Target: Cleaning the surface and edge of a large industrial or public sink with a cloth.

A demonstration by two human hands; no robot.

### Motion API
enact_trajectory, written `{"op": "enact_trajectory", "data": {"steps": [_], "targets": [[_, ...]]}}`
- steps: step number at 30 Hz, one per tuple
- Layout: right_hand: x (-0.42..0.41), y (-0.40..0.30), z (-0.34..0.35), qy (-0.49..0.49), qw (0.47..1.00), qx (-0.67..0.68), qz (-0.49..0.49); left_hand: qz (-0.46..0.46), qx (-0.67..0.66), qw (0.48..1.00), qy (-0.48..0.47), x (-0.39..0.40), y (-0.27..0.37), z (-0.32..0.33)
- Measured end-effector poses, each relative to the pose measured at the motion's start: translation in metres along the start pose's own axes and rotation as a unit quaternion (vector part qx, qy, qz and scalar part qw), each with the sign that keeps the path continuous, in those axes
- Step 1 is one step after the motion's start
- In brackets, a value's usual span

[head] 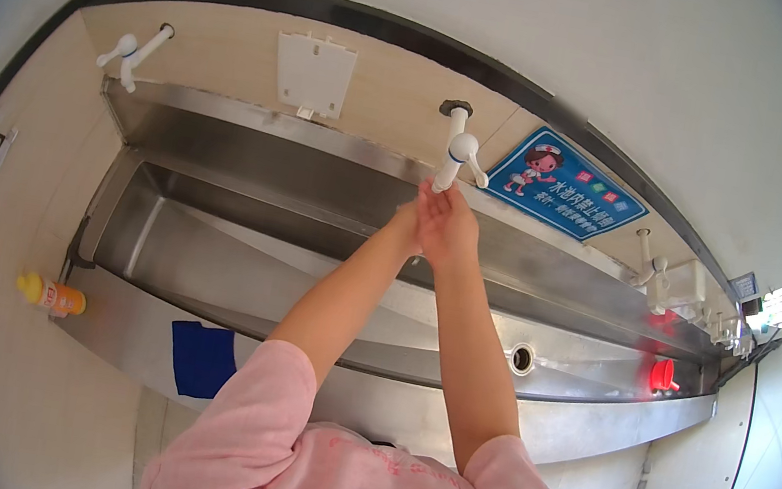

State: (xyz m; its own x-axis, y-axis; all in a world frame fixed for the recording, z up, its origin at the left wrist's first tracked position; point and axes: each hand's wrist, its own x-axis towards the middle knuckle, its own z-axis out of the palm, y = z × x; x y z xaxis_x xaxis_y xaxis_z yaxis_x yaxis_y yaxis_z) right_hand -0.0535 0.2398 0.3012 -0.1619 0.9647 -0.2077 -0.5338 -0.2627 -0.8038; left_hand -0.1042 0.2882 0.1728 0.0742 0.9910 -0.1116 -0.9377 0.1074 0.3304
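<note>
Both arms reach out to a white plastic tap (459,156) on the wall. Palm up, my right hand (448,226) is right beneath the spout, with nothing seen in it. My left hand (407,226) presses against its side, and its fingers are mostly hidden behind the right hand. Whether water runs from the tap cannot be made out. Below the hands stretches a long stainless steel trough sink (207,255), with a round drain (521,358) to the right of my right forearm.
On the front ledge lie a yellow-capped orange bottle (53,295) and a dark blue cloth (201,360). A red plastic scoop or cup (662,375) is at the sink's right end. Another tap (130,54) projects at left. A blue sign (567,183) with writing is beside the middle tap.
</note>
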Motion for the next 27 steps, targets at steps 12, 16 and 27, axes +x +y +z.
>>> {"op": "enact_trajectory", "data": {"steps": [12,16,27], "targets": [[0.052,0.060,-0.014,0.075,0.759,-0.617,-0.194,-0.085,0.197,0.977,0.009,-0.044,0.068,0.027],[0.042,0.035,-0.015,0.000,0.610,-0.759,-0.230,0.067,0.105,0.973,0.194,-0.057,0.042,0.069],[0.022,0.039,-0.005,-0.096,0.990,0.080,0.071,0.091,-0.147,0.966,0.192,-0.054,0.045,0.061]]}}
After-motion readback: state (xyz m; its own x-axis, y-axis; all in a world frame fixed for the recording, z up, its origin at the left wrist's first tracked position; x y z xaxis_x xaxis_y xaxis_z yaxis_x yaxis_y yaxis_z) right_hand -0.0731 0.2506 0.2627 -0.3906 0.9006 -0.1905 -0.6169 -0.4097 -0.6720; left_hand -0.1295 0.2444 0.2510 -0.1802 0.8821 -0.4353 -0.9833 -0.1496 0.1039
